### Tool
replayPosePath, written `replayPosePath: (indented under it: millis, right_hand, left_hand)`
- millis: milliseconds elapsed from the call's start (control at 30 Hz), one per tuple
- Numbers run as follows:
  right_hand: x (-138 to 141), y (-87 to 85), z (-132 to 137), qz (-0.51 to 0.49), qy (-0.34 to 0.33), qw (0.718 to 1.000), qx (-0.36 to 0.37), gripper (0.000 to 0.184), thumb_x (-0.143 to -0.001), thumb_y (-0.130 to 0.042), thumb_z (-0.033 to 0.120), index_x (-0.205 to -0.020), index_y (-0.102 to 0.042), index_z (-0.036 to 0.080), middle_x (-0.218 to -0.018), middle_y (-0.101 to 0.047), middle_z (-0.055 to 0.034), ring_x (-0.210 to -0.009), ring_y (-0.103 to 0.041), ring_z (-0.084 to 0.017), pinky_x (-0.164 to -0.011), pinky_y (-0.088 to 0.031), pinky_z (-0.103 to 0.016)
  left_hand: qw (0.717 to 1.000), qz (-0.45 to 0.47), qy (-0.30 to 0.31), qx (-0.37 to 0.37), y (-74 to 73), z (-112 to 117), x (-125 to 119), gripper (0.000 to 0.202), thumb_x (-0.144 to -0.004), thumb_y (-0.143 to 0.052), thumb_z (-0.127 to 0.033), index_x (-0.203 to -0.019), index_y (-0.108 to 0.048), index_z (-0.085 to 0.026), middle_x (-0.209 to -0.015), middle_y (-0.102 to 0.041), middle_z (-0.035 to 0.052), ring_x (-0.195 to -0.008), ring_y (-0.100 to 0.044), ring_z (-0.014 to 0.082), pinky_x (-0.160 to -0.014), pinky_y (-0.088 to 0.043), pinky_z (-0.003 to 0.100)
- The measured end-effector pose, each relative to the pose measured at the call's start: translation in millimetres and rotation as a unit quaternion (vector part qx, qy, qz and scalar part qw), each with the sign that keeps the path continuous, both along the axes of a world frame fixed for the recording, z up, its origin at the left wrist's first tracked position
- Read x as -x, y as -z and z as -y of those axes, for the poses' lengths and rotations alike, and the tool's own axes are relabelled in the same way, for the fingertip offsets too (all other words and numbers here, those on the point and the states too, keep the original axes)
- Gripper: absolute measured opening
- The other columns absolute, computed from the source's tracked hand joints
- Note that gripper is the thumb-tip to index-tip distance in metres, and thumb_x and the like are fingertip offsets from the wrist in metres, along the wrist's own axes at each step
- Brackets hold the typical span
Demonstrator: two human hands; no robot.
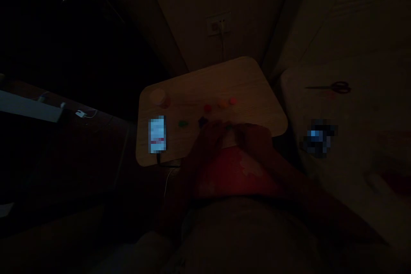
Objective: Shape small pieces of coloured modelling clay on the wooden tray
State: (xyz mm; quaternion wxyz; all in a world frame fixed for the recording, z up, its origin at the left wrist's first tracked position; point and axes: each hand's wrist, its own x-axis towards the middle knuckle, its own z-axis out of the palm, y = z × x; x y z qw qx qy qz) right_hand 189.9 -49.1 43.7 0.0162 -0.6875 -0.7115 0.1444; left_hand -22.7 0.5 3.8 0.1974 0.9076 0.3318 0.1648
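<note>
Right of the phone [157,135], the left hand [212,132] and right hand [247,133] flank a small green lump [229,127], but it's too dark to tell whether their fingers clamp it.

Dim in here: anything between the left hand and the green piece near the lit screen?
Yes: a small dark piece lies between the left hand and the green piece, right by the fingertips. Too dark to tell whether they touch it. Past it, nothing visible blocks the way.

Phone [157,134] and coloured pieces [222,103] on table [245,78]
</note>
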Motion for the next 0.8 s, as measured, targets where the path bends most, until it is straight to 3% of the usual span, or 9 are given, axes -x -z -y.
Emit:
replayPosePath:
  millis: [233,433,800]
  right_hand:
    - [1.8,-3.2,0.7,-0.006,-0.017,1.0,-0.003,0.044,-0.106,-0.045,0.033,-0.14,-0.073,0.03,-0.12,-0.081,-0.0114,-0.099,-0.077,-0.029,-0.075,-0.048,-0.034]
    - [3.3,-5.6,0.1,0.012,-0.011,1.0,0.024,0.044,-0.105,-0.047,0.033,-0.14,-0.073,0.028,-0.119,-0.081,-0.0137,-0.098,-0.077,-0.03,-0.076,-0.05,-0.035]
    - [2.8,3.0,3.0,-0.003,-0.013,1.0,-0.004,0.042,-0.105,-0.046,0.031,-0.134,-0.076,0.027,-0.118,-0.082,-0.013,-0.095,-0.078,-0.029,-0.073,-0.048,-0.034]
  left_hand:
    - [1.0,0.008,-0.013,0.009,-0.7,0.2,-1.5,0.062,-0.101,-0.053,-0.013,-0.161,-0.05,-0.023,-0.156,-0.064,0.0094,-0.149,-0.05,0.029,-0.127,-0.039,0.055]
    - [1.0,0.005,-0.008,0.008,1.0,0.1,-0.3,0.062,-0.101,-0.052,-0.013,-0.162,-0.049,-0.025,-0.158,-0.063,0.0092,-0.15,-0.05,0.0287,-0.127,-0.039,0.056]
    - [1.0,0.002,-0.023,0.021,-2.5,1.6,-2.2,0.063,-0.101,-0.051,-0.013,-0.163,-0.048,-0.025,-0.157,-0.063,0.0097,-0.149,-0.05,0.0285,-0.128,-0.038,0.054]
